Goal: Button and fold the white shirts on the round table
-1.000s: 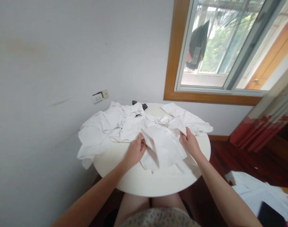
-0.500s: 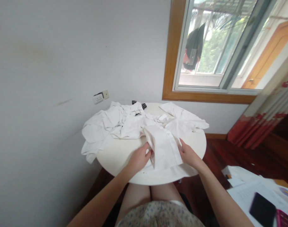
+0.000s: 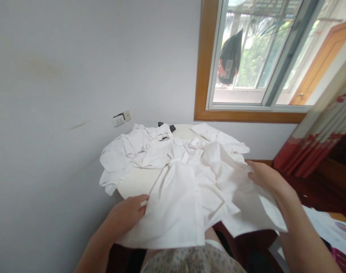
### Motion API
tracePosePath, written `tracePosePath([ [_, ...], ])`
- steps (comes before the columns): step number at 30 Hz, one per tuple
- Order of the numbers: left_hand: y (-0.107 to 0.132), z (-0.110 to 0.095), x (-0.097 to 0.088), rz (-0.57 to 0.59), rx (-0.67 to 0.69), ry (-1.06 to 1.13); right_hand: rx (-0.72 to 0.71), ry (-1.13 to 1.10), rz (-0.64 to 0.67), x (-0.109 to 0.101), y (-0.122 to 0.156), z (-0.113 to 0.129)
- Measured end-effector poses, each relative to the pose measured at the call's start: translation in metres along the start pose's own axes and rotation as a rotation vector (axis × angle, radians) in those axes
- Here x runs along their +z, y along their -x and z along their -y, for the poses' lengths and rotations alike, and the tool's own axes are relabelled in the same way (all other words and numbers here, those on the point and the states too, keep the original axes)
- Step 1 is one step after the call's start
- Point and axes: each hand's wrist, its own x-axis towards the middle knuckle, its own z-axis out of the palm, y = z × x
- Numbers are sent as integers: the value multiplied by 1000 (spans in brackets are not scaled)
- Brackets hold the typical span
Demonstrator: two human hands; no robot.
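The shirt lies across the table, its upper part crumpled on the top and its lower part drawn out over the near edge, above the person's lap. A straight band, likely the front placket, runs down the middle to the hem; to the right of it the cloth folds into loose creases.

The left hand pinches the shirt's left edge, a bit of white showing between thumb and fingers. The right hand has hold of the far right side, its fingertips partly hidden by cloth. Held this wide, the two edges seem to keep the panels apart and the front open to view; the weight of the top on the table probably steadies the rest.

The table stands against the wall. A white pile lies on its left, hanging a little over the side, with a striped cloth behind. Beyond are a socket, a window frame and a curtain; papers lie at lower right.
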Motion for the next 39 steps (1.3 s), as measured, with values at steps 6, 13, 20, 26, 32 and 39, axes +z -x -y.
tracePosePath([
  [6,-9,-20,-15,127,109,-77,-268,-389,172,-20,11,32],
  [13,-87,-55,-5,-23,2,5,-655,-707,682,-10,0,105],
  [20,-134,-62,15,-15,-6,-85,-321,-741,425,12,-62,102],
  [26,-149,-50,15,-42,-67,-78,-335,-362,36,66,-110,114],
  [32,-141,-4,2,-98,-152,-110,-362,-145,204,97,-103,121],
  [39,-119,29,-15,41,-261,-253,-448,-117,336,83,-110,89],
])
